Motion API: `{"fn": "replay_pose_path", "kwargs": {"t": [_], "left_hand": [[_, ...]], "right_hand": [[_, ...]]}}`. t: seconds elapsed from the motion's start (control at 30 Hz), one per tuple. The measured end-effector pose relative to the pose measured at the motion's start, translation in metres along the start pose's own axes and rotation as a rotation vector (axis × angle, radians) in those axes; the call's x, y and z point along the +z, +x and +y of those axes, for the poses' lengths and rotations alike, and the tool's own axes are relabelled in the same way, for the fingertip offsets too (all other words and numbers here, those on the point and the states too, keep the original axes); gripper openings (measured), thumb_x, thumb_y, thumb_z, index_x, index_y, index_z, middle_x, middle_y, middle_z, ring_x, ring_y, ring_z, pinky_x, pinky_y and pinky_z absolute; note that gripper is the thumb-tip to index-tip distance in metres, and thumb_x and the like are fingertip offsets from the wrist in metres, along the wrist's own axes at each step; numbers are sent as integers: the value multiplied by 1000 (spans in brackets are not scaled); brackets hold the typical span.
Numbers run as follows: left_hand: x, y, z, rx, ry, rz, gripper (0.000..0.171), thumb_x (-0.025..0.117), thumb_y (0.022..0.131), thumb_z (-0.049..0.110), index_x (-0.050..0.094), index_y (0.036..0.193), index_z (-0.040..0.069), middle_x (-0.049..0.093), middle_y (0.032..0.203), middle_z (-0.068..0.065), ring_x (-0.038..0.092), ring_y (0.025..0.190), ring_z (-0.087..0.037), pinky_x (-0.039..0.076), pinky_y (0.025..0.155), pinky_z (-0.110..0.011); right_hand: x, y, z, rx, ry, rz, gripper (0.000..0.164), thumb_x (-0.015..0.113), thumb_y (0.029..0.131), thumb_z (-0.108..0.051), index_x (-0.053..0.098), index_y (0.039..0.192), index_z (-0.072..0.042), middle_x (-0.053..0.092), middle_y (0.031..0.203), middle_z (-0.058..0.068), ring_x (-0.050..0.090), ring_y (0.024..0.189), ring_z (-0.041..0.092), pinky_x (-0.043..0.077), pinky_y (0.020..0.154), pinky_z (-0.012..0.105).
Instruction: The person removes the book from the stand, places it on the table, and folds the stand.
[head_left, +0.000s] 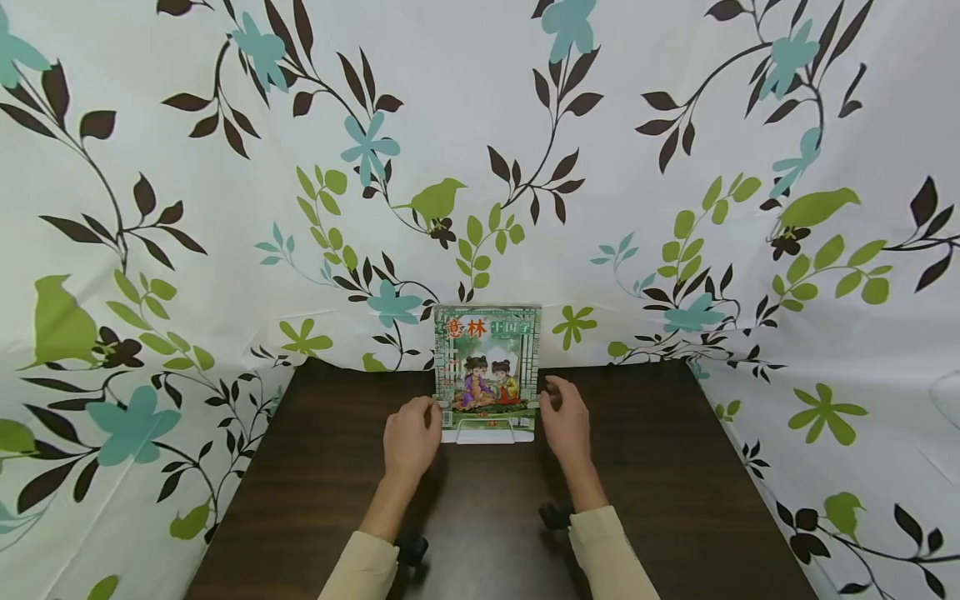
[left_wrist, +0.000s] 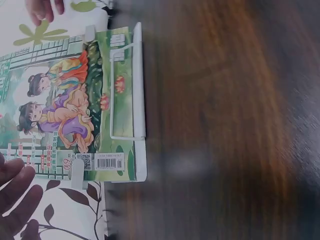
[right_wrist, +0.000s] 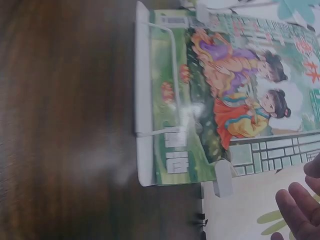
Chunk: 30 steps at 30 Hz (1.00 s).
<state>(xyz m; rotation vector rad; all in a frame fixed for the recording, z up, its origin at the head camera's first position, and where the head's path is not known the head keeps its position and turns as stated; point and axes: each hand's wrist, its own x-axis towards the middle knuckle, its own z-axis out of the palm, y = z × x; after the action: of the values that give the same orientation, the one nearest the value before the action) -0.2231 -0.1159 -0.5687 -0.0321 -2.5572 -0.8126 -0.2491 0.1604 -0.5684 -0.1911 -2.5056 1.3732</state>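
Note:
An illustrated magazine (head_left: pixel 487 367) with two cartoon children on its cover stands propped on a white book stand (head_left: pixel 450 436) at the table's far side. A white wire bar (left_wrist: pixel 112 95) crosses the lower cover, and small white side clips (right_wrist: pixel 223 178) hold both edges. My left hand (head_left: pixel 412 435) is beside the magazine's left edge, its fingers loosely bent and holding nothing. On the opposite side, my right hand (head_left: pixel 566 419) hovers near the right edge, fingers relaxed and apart from the cover in the right wrist view.
The dark wooden table (head_left: pixel 480 517) runs toward me under both forearms. Behind and around it hangs a white cloth (head_left: pixel 465 100) printed with leaves, birds and flowers. Each wrist wears a black strap device (head_left: pixel 412 550).

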Motion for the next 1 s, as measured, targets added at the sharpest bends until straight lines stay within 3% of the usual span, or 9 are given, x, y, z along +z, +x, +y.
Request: {"fn": "replay_pose_path", "kwargs": {"t": [0.1,0.2,0.27,0.4,0.5,0.67,0.83,1.0], "left_hand": [[1,5,-3,-70,-42,-4,22,63,106,24,81,101,11,81,99,-8,78,88,-33,60,87,-58],[4,14,-3,-170,-117,-14,22,61,107,26,79,110,12,79,102,-6,76,88,-30,60,81,-55],[8,21,-2,-238,-190,-15,27,60,108,27,72,127,11,76,113,-6,74,94,-28,58,77,-53],[17,36,-1,-333,-309,17,53,60,109,27,45,156,9,59,141,-12,67,115,-29,54,80,-52],[19,43,-4,-346,-347,19,64,60,108,27,35,163,6,50,151,-18,59,128,-36,53,90,-57],[17,44,-16,-362,-332,-64,65,57,110,28,35,165,2,53,152,-22,55,138,-41,49,104,-63],[17,38,-25,-366,-305,-120,60,56,110,25,41,162,0,59,150,-22,57,139,-42,48,107,-65],[28,44,-13,-296,-348,-168,50,55,111,26,53,156,2,65,144,-21,64,130,-41,51,100,-63]], "right_hand": [[3,6,-1,10,8,10,37,63,109,-23,65,145,-16,69,131,7,67,115,27,56,87,51],[5,13,-2,23,15,18,36,62,110,-24,65,144,-16,69,130,7,67,113,26,56,84,49],[5,18,-4,36,24,15,36,63,110,-24,65,144,-16,69,130,7,67,115,27,55,87,51],[9,25,-4,35,2,-15,42,63,109,-23,61,149,-12,70,136,11,65,126,34,41,114,64],[14,27,-4,25,-29,-22,45,65,108,-23,60,151,-11,71,138,14,64,131,37,26,124,68],[29,21,-4,63,-44,-32,48,67,107,-26,60,153,-13,72,139,13,65,131,36,26,125,68],[42,16,-4,41,-33,-58,49,68,107,-25,60,152,-9,71,138,15,66,129,37,26,120,70],[33,24,-3,37,-10,-8,46,69,106,-23,62,150,-8,72,134,14,68,121,34,26,121,70]]}}
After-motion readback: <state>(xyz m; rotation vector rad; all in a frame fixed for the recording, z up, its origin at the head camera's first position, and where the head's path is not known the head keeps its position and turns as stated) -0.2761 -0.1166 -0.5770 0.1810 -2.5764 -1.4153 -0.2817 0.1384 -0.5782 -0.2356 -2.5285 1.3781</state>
